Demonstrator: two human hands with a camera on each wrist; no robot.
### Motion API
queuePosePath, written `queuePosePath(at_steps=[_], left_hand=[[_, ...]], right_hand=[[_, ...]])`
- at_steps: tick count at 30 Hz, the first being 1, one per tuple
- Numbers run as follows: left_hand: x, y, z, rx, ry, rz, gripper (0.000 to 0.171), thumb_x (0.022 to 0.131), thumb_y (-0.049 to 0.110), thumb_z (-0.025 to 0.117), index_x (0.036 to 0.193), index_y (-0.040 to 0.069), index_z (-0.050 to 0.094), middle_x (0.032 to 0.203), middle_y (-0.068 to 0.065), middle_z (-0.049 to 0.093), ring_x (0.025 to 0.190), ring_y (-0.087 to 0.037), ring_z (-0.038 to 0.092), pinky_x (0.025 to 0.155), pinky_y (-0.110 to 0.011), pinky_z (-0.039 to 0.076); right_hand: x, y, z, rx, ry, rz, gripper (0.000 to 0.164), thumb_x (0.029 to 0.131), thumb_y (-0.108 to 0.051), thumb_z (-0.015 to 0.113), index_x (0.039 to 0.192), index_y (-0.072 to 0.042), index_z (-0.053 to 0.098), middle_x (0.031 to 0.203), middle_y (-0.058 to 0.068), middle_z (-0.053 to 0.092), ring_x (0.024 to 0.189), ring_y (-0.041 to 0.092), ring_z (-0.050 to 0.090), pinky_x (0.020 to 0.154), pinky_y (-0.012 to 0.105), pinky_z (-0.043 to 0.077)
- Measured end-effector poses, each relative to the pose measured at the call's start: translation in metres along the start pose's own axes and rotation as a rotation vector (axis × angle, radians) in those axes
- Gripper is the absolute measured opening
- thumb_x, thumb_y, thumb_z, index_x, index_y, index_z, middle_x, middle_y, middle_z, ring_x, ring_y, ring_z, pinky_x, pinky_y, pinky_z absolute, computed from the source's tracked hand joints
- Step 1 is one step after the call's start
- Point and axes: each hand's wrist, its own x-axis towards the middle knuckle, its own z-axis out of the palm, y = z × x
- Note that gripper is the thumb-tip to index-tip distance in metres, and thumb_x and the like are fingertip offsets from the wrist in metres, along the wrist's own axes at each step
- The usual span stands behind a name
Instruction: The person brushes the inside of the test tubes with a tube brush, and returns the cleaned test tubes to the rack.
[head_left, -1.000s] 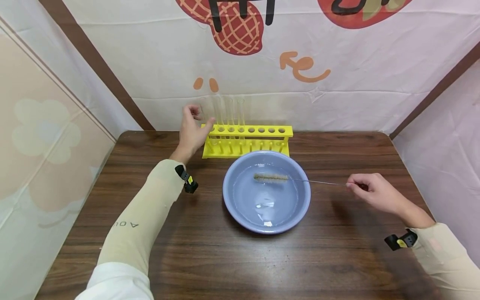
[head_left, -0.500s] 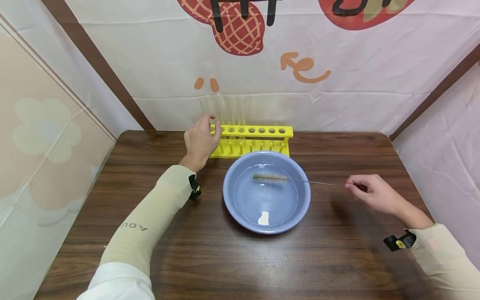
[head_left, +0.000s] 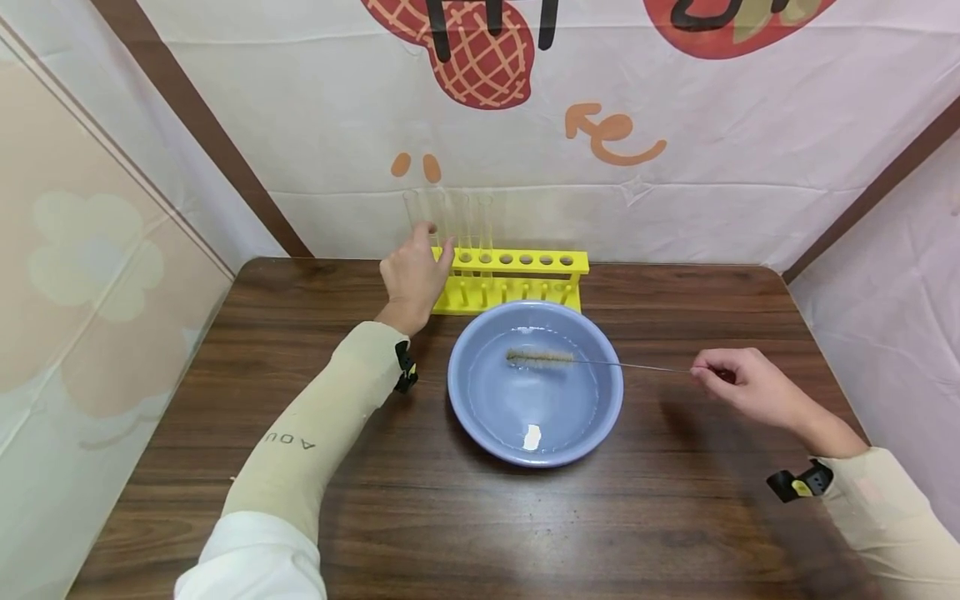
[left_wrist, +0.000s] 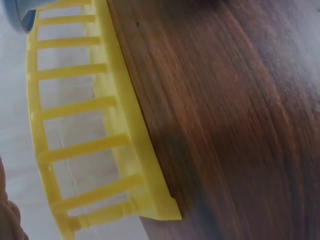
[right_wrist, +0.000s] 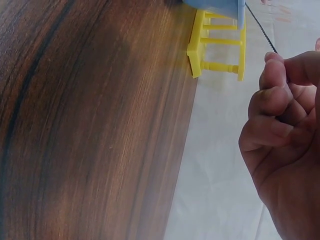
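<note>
My left hand (head_left: 414, 279) is at the left end of a yellow test tube rack (head_left: 517, 261), its thumb and fingertips around the clear glass test tubes (head_left: 486, 225) there. Whether they touch a tube is hard to see; in the left wrist view only a bit of the fingers (left_wrist: 7, 220) shows. Several tubes stand upright in the rack's left holes. With thumb and fingers my right hand (head_left: 746, 385) pinches the wire handle of a test tube brush (head_left: 542, 357). The brush's bristle head lies over the water in a blue basin (head_left: 459, 387).
The basin stands just in front of the rack, near the middle of the dark wooden table (head_left: 547, 537). Behind the table hangs a printed white cloth (head_left: 712, 117). The rack's right holes hold no tubes.
My left hand has moved slightly right and lower along the rack, its fingers drawing in around the left tubes. The right hand and the brush have stayed nearly still.
</note>
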Motion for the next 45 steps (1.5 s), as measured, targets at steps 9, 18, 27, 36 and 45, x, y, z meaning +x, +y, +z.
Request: queuePosePath(at_steps=[9, 18, 27, 36, 45], left_hand=[[0.001, 0.005, 0.002, -0.061, 0.058, 0.007, 0.037, 0.103, 0.036, 0.060, 0.119, 0.003, 0.066, 0.058, -0.010, 0.056, 0.046, -0.023, 0.048, 0.044, -0.032, 0.032], [0.007, 0.008, -0.005, -0.158, 0.166, 0.113, 0.033, 0.101, 0.029, 0.059, 0.115, -0.001, 0.064, 0.063, -0.010, 0.060, 0.043, -0.025, 0.048, 0.041, -0.035, 0.037], [0.012, -0.001, -0.010, -0.266, 0.244, 0.235, 0.027, 0.097, 0.024, 0.064, 0.108, -0.001, 0.062, 0.071, -0.011, 0.059, 0.051, -0.027, 0.051, 0.044, -0.036, 0.038], [0.018, 0.004, -0.017, -0.299, 0.273, 0.254, 0.027, 0.099, 0.025, 0.060, 0.105, -0.001, 0.060, 0.083, -0.012, 0.057, 0.056, -0.026, 0.046, 0.045, -0.036, 0.037], [0.022, 0.010, -0.027, -0.309, 0.287, 0.299, 0.025, 0.099, 0.022, 0.058, 0.105, -0.003, 0.059, 0.094, -0.017, 0.058, 0.079, -0.030, 0.058, 0.063, -0.040, 0.052]], right_hand=[[-0.001, -0.002, 0.000, 0.008, -0.005, 0.008, 0.026, 0.096, 0.007, 0.064, 0.087, -0.018, 0.064, 0.071, -0.009, 0.056, 0.059, 0.006, 0.051, 0.049, 0.025, 0.042], [-0.002, 0.001, 0.000, 0.029, -0.048, 0.025, 0.027, 0.096, 0.007, 0.064, 0.085, -0.018, 0.063, 0.069, -0.010, 0.054, 0.059, 0.005, 0.049, 0.050, 0.025, 0.040], [-0.002, 0.004, 0.003, 0.047, -0.093, 0.018, 0.023, 0.097, 0.006, 0.061, 0.086, -0.013, 0.063, 0.071, -0.010, 0.056, 0.062, 0.012, 0.055, 0.053, 0.025, 0.044], [-0.002, 0.004, 0.003, 0.034, -0.108, 0.041, 0.021, 0.095, 0.006, 0.061, 0.086, -0.013, 0.064, 0.072, -0.011, 0.057, 0.063, 0.008, 0.054, 0.052, 0.025, 0.044], [-0.001, 0.005, 0.005, 0.021, -0.139, 0.036, 0.025, 0.096, 0.005, 0.061, 0.083, -0.016, 0.062, 0.070, -0.014, 0.054, 0.062, 0.003, 0.049, 0.051, 0.025, 0.042]])
